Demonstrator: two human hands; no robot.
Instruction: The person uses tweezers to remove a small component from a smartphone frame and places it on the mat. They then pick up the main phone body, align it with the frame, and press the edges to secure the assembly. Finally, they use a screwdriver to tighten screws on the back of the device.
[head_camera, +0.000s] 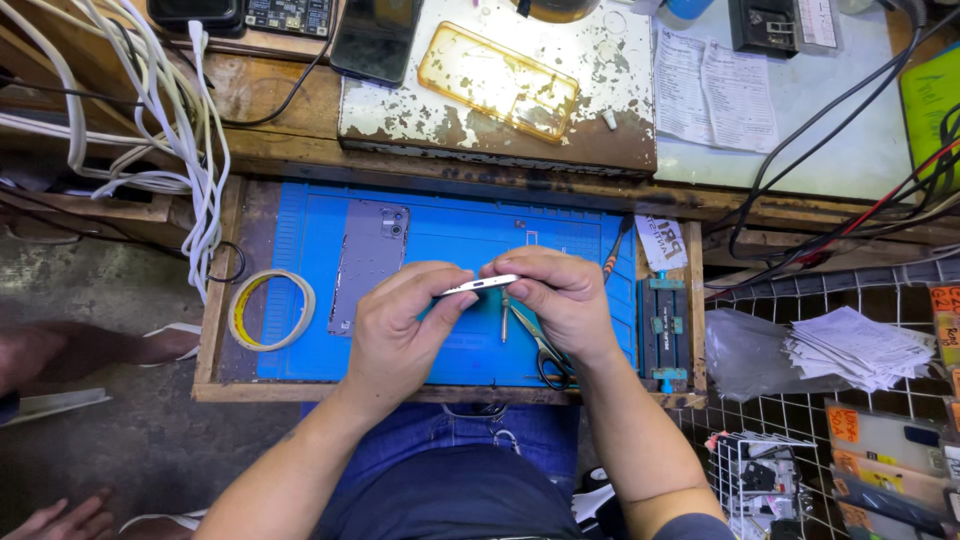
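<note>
Nearest the person's lap, both hands meet over the front half of a blue silicone work mat (450, 225), and between them is a thin silver phone frame (480, 284) seen edge-on, so only its narrow side with a small slot shows. Its long axis runs left to right, tipped slightly up toward the right. The left hand (395, 325) pinches the lower left end between thumb and curled fingers; the right hand (560, 295) closes over the higher right end, fingers folded down on top of it. Each hand is clamped at one end, neither nearer than the other, and the middle of the strip lies bare between them. Just below the right hand a pair of tweezers (505, 318) stands out of the grip, pointing down at the mat, and scissors (545, 355) lie under the wrist. Further along the mat to the left rests a grey phone back cover (368, 265) with its camera cluster at the top, and a roll of tape (270, 310) sits beside it. Beyond the mat, on the worn shelf, lies a yellowed clear phone case (498, 80).
</note>
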